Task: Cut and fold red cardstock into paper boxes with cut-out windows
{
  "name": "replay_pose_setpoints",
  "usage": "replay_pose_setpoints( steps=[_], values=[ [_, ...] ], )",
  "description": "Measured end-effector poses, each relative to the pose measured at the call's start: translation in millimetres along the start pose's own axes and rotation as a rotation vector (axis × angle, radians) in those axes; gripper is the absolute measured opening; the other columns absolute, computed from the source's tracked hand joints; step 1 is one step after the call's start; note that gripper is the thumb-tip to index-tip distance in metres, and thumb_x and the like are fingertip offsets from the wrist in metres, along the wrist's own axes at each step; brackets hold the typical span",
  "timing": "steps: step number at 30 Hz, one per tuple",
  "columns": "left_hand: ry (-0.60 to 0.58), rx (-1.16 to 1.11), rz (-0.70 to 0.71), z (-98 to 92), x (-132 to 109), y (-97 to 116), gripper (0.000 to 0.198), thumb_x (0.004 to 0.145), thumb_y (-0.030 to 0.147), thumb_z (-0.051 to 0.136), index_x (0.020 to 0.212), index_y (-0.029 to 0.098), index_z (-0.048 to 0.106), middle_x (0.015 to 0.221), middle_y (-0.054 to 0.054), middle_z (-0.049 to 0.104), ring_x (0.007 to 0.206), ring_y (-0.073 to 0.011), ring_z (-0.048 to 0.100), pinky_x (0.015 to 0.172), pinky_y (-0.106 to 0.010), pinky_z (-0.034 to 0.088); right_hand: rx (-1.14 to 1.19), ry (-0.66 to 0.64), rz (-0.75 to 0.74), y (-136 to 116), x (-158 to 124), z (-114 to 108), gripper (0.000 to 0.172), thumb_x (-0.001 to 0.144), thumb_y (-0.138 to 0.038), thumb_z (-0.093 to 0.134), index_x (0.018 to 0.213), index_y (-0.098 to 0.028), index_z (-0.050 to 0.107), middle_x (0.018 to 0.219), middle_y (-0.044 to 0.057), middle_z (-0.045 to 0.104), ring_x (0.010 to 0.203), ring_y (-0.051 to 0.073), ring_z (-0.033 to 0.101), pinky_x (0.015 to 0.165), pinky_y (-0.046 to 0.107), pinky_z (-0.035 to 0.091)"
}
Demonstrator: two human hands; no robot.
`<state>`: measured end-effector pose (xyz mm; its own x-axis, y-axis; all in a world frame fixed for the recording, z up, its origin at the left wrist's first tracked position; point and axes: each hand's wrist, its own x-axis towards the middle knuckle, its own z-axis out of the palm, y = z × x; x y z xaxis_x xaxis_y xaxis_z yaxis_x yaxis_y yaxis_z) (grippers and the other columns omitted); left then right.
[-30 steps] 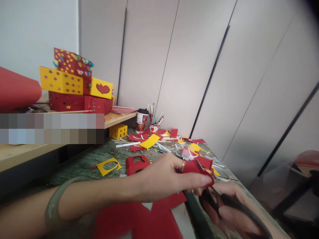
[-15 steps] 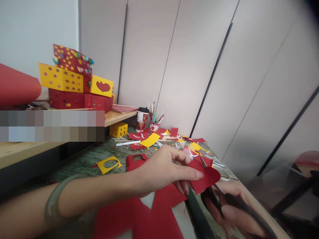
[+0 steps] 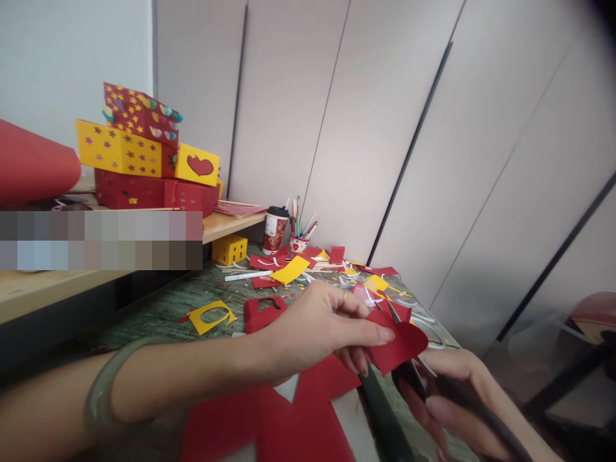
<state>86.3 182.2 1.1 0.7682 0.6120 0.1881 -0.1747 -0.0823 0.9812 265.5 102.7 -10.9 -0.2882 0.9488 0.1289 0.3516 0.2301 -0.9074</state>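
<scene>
My left hand (image 3: 332, 321) pinches a piece of red paper (image 3: 402, 346) between thumb and fingers, above the table. The paper has a rounded outer edge at its right. In my right hand (image 3: 447, 398) is a pair of black-handled scissors (image 3: 481, 410), with fingers wrapped round the handles. The blades straddle the paper, one tip showing above it, the rest partly hidden by it. Below my hands lie larger red paper sheets (image 3: 298, 423) with white showing between them. A long dark bar (image 3: 382, 410) lies under the paper.
Paper scraps, including a yellow strip (image 3: 290, 270) and a yellow frame (image 3: 212, 317), litter the green table (image 3: 158, 308). Farther back stand a lidded paper cup (image 3: 275, 231) and a pen pot (image 3: 298, 244). Decorated boxes (image 3: 129, 154) are stacked on the wooden shelf (image 3: 231, 228) at left.
The scissor handles have come closer together as my right hand's fingers tightened. The red paper has shifted very slightly right. My left hand keeps its pinch.
</scene>
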Motion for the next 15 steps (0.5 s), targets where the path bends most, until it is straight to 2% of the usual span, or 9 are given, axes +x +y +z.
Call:
replay_pose_setpoints(
  steps=[7, 11, 15],
  values=[
    [-0.002, -0.021, -0.023, -0.6, -0.1, 1.0, 0.019, 0.066, 0.024, 0.066, 0.058, 0.010, 0.056, 0.043, 0.003, 0.051, 0.044, -0.0054, 0.053, 0.047, -0.014, 0.043, -0.265, -0.080, -0.055, 5.7, 3.2, -11.9, 0.020, 0.074, -0.039, 0.053, 0.069, -0.019, 0.055, 0.056, -0.002, 0.036, 0.050, 0.010, 0.031, 0.044, 0.022, 0.032],
    [-0.002, -0.013, -0.016, -0.5, 0.4, 0.5, 0.021, 0.066, 0.025, 0.065, 0.056, 0.010, 0.055, 0.043, 0.003, 0.050, 0.044, -0.0054, 0.053, 0.046, -0.014, 0.044, -0.233, -0.038, -0.013, 1.7, 0.5, -7.8, 0.027, 0.074, -0.045, 0.052, 0.072, -0.019, 0.059, 0.056, -0.002, 0.037, 0.049, 0.010, 0.031, 0.045, 0.022, 0.033],
    [-0.002, 0.012, 0.003, -0.5, 0.1, 1.7, 0.019, 0.066, 0.022, 0.064, 0.056, 0.011, 0.054, 0.043, 0.005, 0.048, 0.044, -0.0049, 0.053, 0.047, -0.013, 0.044, -0.087, 0.024, 0.011, -3.2, -2.6, -4.9, 0.037, 0.069, -0.054, 0.055, 0.072, -0.018, 0.061, 0.054, -0.001, 0.041, 0.045, 0.010, 0.037, 0.042, 0.022, 0.034]
  ],
)
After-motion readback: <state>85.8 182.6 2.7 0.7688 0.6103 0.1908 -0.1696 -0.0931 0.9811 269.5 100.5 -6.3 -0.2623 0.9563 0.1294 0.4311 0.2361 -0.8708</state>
